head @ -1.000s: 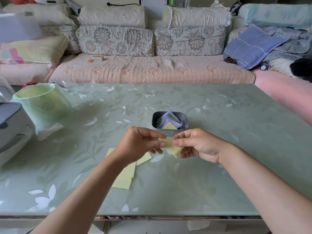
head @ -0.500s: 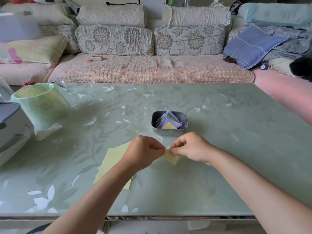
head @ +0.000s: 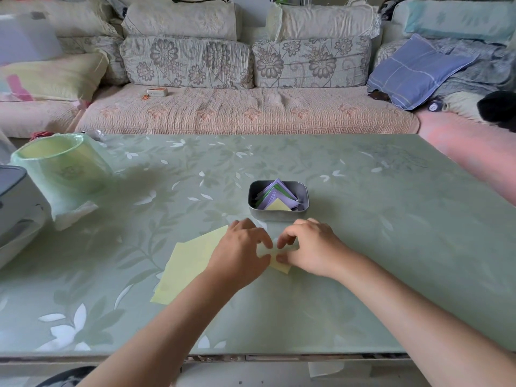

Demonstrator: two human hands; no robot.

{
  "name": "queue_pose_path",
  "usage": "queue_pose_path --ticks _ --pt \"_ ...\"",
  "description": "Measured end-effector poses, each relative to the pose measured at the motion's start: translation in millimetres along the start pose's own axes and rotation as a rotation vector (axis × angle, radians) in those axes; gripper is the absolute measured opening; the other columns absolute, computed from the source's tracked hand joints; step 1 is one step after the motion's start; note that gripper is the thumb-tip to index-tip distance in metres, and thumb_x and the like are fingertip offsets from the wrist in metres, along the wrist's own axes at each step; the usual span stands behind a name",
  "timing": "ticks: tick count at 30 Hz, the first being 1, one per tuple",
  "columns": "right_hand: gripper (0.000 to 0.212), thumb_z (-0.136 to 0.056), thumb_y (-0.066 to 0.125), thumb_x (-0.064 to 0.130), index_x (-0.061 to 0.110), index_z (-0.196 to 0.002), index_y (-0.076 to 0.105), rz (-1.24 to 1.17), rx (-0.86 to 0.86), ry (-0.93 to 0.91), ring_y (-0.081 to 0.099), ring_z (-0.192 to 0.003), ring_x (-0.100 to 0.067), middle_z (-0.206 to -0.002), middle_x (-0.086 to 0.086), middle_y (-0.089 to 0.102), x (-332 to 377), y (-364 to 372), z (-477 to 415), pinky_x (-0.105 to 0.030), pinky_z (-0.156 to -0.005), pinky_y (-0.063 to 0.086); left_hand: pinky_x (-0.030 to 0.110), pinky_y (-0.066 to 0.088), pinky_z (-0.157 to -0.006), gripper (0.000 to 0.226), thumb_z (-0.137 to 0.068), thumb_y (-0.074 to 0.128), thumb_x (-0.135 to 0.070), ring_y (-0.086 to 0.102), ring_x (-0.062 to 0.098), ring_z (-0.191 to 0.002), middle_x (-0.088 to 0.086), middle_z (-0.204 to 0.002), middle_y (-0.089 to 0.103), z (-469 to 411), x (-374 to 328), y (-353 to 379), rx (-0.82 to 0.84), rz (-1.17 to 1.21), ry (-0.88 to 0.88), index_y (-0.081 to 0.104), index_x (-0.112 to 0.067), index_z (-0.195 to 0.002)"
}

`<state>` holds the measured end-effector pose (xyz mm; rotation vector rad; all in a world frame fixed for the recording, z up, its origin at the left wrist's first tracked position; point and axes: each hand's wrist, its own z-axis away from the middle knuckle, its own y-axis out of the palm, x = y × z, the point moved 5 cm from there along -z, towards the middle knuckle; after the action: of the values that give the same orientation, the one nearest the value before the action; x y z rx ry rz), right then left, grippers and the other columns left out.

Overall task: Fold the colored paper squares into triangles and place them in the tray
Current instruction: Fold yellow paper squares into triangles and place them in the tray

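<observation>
A small folded yellow paper (head: 280, 266) lies on the green table, mostly hidden between my two hands. My left hand (head: 240, 256) and my right hand (head: 311, 248) both press on it with their fingertips, just in front of the tray. The small metal tray (head: 304, 203) stands behind my hands and holds several folded triangles in purple, green and yellow. A stack of flat yellow paper squares (head: 187, 265) lies to the left, partly under my left wrist.
A green cylindrical container wrapped in plastic (head: 60, 170) stands at the left, with a white and grey appliance (head: 15, 201) at the left edge. A sofa with cushions (head: 245, 107) runs behind the table. The table's front edge (head: 251, 356) is close to me.
Both hands have come down from in the air to the table, carrying the yellow paper; they now press it flat just in front of the tray.
</observation>
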<state>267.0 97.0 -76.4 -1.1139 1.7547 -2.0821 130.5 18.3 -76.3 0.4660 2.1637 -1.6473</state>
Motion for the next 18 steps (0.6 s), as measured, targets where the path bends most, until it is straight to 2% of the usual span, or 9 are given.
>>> queue_pose_path --ticks 3,6,8,11,14,18 --pt "0.024 -0.077 0.075 0.056 0.04 -0.093 0.068 -0.006 -0.028 -0.007 0.047 -0.096 -0.012 -0.095 0.014 0.055 0.6 -0.2 0.9 -0.03 -0.092 0.039 0.028 0.044 -0.077 0.02 -0.079 0.067 -0.005 0.052 0.015 -0.089 -0.007 -0.089 0.057 2.8 -7.2 8.3 0.043 0.031 0.136 0.074 -0.023 -0.085" --pt "0.023 -0.077 0.076 0.05 0.039 -0.095 0.068 0.001 -0.019 0.003 0.047 -0.097 -0.013 -0.098 0.012 0.055 -0.8 -1.1 1.8 -0.029 -0.09 0.039 0.027 0.044 -0.07 0.029 -0.082 0.055 0.0 0.056 0.019 -0.084 -0.003 -0.087 0.062 7.9 -12.4 14.4 0.079 0.034 0.24 0.076 -0.02 -0.086" --pt "0.023 -0.077 0.078 0.047 0.038 -0.096 0.068 -0.014 -0.003 0.02 0.05 -0.099 -0.012 -0.1 0.011 0.055 -4.2 -3.7 3.0 -0.027 -0.087 0.04 0.025 0.043 -0.067 0.038 -0.081 0.049 0.001 0.055 0.019 -0.081 -0.003 -0.087 0.063 9.7 -12.0 14.7 0.093 0.009 0.289 0.076 -0.023 -0.092" --pt "0.024 -0.076 0.08 0.042 0.038 -0.097 0.068 -0.065 0.042 0.071 0.052 -0.09 -0.007 -0.102 0.012 0.053 -11.2 -7.8 5.7 -0.023 -0.074 0.039 0.028 0.046 -0.066 0.049 -0.081 0.049 0.004 0.053 0.018 -0.082 -0.004 -0.094 0.061 12.7 -12.0 14.1 0.125 -0.057 0.327 0.075 -0.03 -0.104" --pt "0.025 -0.077 0.08 0.04 0.037 -0.099 0.068 -0.076 0.07 0.095 0.053 -0.085 -0.006 -0.102 0.012 0.053 -15.9 -10.0 6.4 -0.02 -0.067 0.04 0.022 0.04 -0.073 0.051 -0.081 0.047 -0.002 0.05 0.018 -0.086 -0.006 -0.101 0.056 18.1 -15.4 13.9 0.155 -0.104 0.343 0.071 -0.033 -0.114" --pt "0.023 -0.075 0.081 0.037 0.038 -0.094 0.067 -0.125 0.08 0.128 0.057 -0.086 -0.007 -0.098 0.013 0.058 -17.9 -9.7 4.7 -0.017 -0.064 0.043 0.025 0.041 -0.079 0.054 -0.077 0.044 -0.012 0.049 0.02 -0.089 -0.004 -0.106 0.053 21.4 -17.7 15.8 0.195 -0.144 0.35 0.065 -0.034 -0.122"
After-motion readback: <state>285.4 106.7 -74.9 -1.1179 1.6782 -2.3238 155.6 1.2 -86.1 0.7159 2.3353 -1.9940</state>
